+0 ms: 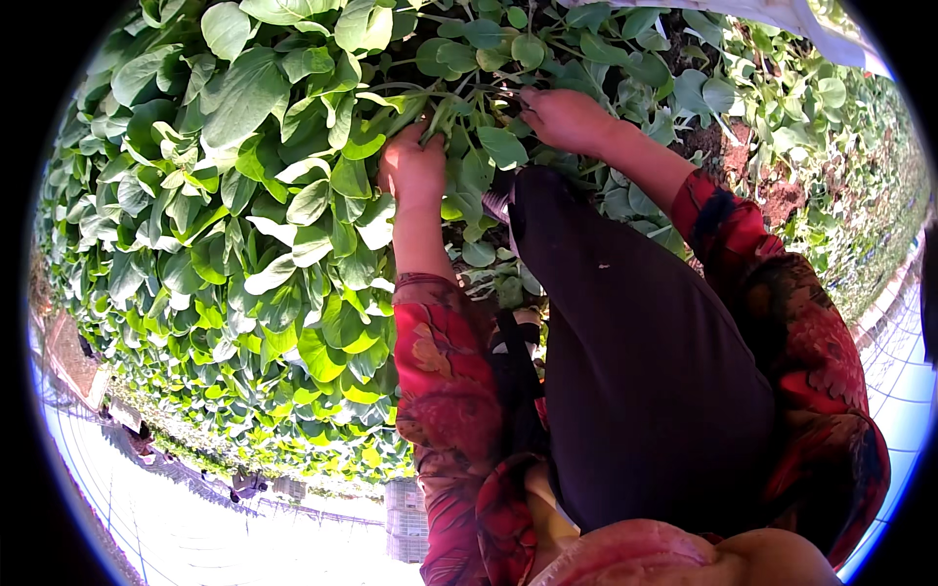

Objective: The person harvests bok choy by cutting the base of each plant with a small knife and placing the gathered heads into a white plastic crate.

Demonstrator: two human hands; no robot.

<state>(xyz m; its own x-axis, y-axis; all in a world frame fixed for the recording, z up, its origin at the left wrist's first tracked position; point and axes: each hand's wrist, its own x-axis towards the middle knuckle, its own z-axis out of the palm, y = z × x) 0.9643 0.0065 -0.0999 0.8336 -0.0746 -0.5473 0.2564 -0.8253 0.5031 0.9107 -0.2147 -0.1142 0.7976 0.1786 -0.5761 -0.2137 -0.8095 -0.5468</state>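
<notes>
My left hand (416, 165) reaches into a dense stand of leafy green vegetables. Its fingers close around the pale stems (441, 116) of one plant, with broad leaves spreading around them. Close by on the right, my right hand (564, 121) is low among the leaves, back of the hand up. Its fingertips touch thin stems (502, 91) near the soil. Shade and foliage partly hide those fingertips, so whether they grip anything is unclear. A round green leaf (503, 146) lies between the two hands.
My bent knee in dark trousers (630, 293) rises just below the hands. A white container rim (828, 29) shows at the upper right, near reddish soil (780, 198). Tall greens (293, 220) crowd the left side. Stacked crates (407, 516) stand farther off.
</notes>
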